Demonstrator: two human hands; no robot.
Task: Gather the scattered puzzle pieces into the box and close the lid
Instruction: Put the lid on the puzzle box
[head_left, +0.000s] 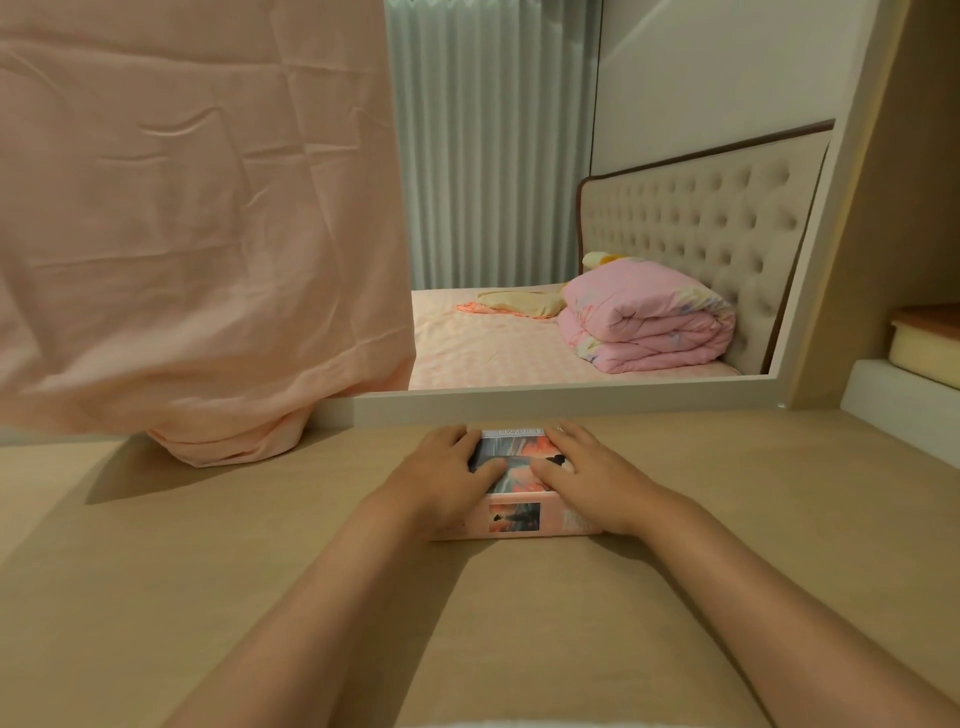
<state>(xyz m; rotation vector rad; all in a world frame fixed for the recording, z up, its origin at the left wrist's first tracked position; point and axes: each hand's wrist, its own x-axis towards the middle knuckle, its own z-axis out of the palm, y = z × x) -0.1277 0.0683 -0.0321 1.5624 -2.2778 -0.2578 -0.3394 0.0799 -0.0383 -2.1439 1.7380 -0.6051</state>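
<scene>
1. Far left, a pink cloth (197, 234) hangs down and bunches on the tabletop (208, 571). It lies well apart from the hands and is not in play.
2. Here's the left hand (447, 473), palm down on the left part of the lid (515, 453). The fingers are stretched fairly straight toward the far edge, and the thumb lies inward across the printed picture. It presses and pinches nothing.
3. In the centre, the puzzle box (514, 517) sits on the tabletop just in front of the mirror frame (571, 402). The lid is on top and looks seated over the base, and the near wall carries a small copy of the picture. No loose puzzle pieces show anywhere on the tabletop, so I judge the gathering finished. That makes this the closing step, the last of the task.
4. The right hand (587, 478) matches the left, flat on the lid's right part. Its fingers reach to the far edge, its thumb points inward, and it holds nothing.
5. The next move, as I read it, is an even downward push from both palms until the lid sits square all round, then hands off. I cannot tell whether the far edge is fully down, because the fingers hide it.
6. To the right, the mirror shows a bed with a folded pink quilt (649, 322), which is only background.
</scene>
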